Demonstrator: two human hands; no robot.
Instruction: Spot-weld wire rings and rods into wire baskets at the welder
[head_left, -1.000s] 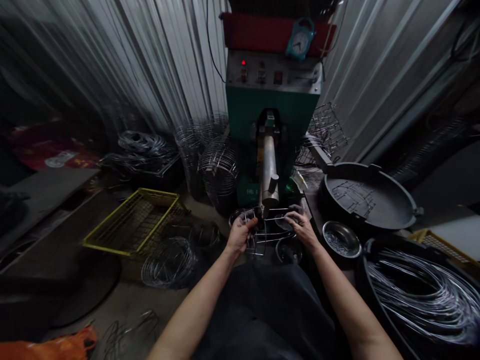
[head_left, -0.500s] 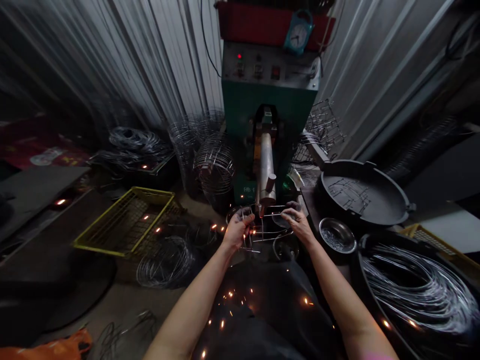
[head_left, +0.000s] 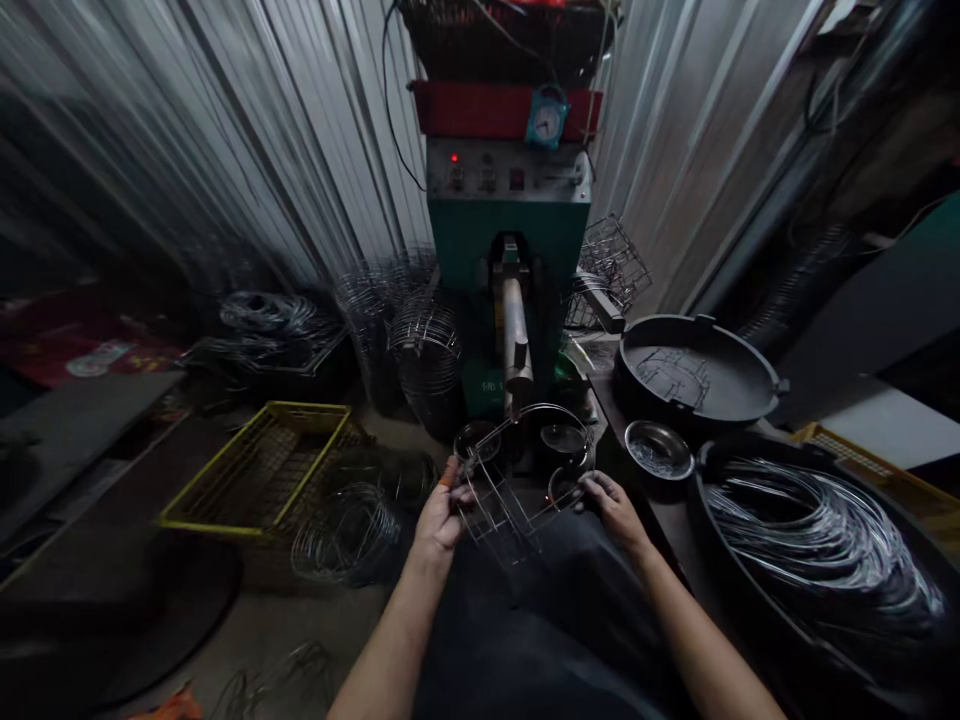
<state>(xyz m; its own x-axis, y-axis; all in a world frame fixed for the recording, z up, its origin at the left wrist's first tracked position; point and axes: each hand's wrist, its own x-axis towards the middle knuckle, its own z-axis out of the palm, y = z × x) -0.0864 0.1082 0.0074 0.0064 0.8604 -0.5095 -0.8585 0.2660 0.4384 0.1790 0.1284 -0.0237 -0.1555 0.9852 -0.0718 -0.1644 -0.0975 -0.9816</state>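
Below the metal arm (head_left: 517, 330) of a green machine (head_left: 510, 225) is a wire frame (head_left: 495, 505) made of thin rods, with a round wire hoop at its upper right. My left hand (head_left: 442, 508) is closed on the frame's left side. At the right, my right hand (head_left: 609, 500) pinches the hoop's lower right edge with fingertips together. The top of the frame lies close to the arm's lower tip; whether they touch is unclear.
A yellow basket (head_left: 259, 470) and wire coils (head_left: 345, 535) lie left. At right stand a black pan (head_left: 697, 370) with small wire pieces, a metal bowl (head_left: 658, 450) and a large tub (head_left: 709, 520) of wire rings.
The wire frame has turned and tilted, and its hoop now shows at the upper right. Both hands sit lower in view. The flying sparks are mostly gone, and the view has shifted.
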